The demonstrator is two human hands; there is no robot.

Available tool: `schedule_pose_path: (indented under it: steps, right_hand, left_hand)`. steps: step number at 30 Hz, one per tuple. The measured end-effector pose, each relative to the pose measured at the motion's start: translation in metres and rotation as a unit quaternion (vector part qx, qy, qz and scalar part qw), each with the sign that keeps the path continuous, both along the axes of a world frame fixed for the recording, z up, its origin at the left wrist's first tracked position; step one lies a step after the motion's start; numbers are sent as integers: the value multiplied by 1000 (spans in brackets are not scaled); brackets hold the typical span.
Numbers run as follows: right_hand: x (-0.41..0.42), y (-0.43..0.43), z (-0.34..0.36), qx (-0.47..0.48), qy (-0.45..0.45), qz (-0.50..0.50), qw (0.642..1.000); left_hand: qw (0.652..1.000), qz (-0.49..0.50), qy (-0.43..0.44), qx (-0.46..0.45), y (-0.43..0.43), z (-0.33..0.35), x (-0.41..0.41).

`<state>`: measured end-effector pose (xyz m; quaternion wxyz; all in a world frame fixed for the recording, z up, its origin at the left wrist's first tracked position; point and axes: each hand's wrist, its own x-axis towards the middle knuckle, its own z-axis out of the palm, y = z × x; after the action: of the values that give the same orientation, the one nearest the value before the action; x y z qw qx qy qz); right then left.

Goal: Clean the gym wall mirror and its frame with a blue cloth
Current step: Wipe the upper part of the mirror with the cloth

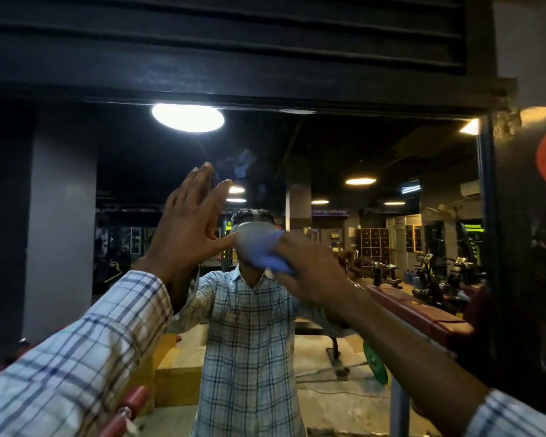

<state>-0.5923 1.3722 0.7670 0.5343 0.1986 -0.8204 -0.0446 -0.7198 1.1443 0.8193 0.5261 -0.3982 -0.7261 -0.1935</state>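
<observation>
The wall mirror [375, 146] fills the view and reflects a person in a checked shirt and the gym behind. Its black frame runs along the top [234, 86] and down the right side [487, 216]. My left hand [189, 225] lies flat against the glass with straight, spread fingers pointing up. Just to its right, my right hand [312, 272] presses a bunched blue cloth [271, 257] against the glass at about head height, fingers curled over it. Most of the cloth is hidden under that hand.
A red padded bench [423, 313] and a green weight plate [375, 362] appear low on the right, seemingly as reflections. Red roller pads [130, 408] sit at the lower left near my sleeve. A grey pillar [60, 231] shows in the reflection at left.
</observation>
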Motion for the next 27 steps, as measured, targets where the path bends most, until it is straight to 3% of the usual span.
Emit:
schedule_pose_path:
  steps: [1,2,4,6,7,8,10,11,12,14,16,17,18,20,21,22,24,26,27]
  right_hand:
    - [-1,1,4,77,-40,-15,996]
    - [-2,4,15,75,-29,-21,997]
    - [-4,11,40,-100,94,-16,990]
    - [-3,9,53,-303,207,16,930]
    - [-6,2,53,-326,210,40,921]
    - [-10,-8,49,-279,184,40,942]
    - [-17,-22,33,-61,54,34,996]
    - [-19,-20,29,30,-5,22,999]
    - [-17,-15,35,61,-24,11,998]
    - [-15,-2,58,-50,64,6,997]
    - [-10,3,78,-261,172,13,950]
    - [-13,1,81,-308,195,24,931]
    - [-17,-6,81,-284,187,32,940]
    - [-29,-21,71,-82,80,17,993]
    - [-32,-22,67,4,26,-3,1000]
    - [-32,-22,70,24,10,-14,1000]
    - [-28,-19,89,-81,89,-11,993]
    - [-21,-20,110,-251,172,4,953]
    - [-22,-23,114,-289,180,18,940]
  left_hand:
    - [1000,0,1,-4,-3,1,-1]
    - [1000,0,2,-9,-6,2,-2]
    - [1000,2,6,-10,-12,1,-4]
    - [1000,2,4,-2,-16,-2,-5]
    - [1000,2,3,0,-17,-2,-6]
    - [1000,4,3,-1,-17,-3,-7]
    - [1000,3,5,-9,-19,-2,-9]
    - [1000,1,4,-10,-21,-1,-10]
    - [1000,-1,2,-11,-22,-1,-10]
    - [1000,-5,-4,-14,-24,-2,-12]
    - [1000,-2,-2,-12,-25,-3,-12]
    - [1000,0,0,-10,-24,-3,-12]
    - [1000,0,-1,-8,-23,-3,-11]
    - [1000,-4,-5,-8,-23,-3,-10]
    - [1000,-2,-5,-5,-24,-2,-10]
    - [1000,3,-3,-2,-26,-2,-11]
    - [1000,17,0,3,-32,-3,-13]
    - [1000,25,-5,2,-39,-4,-18]
    - [1000,27,-7,-1,-41,-4,-19]
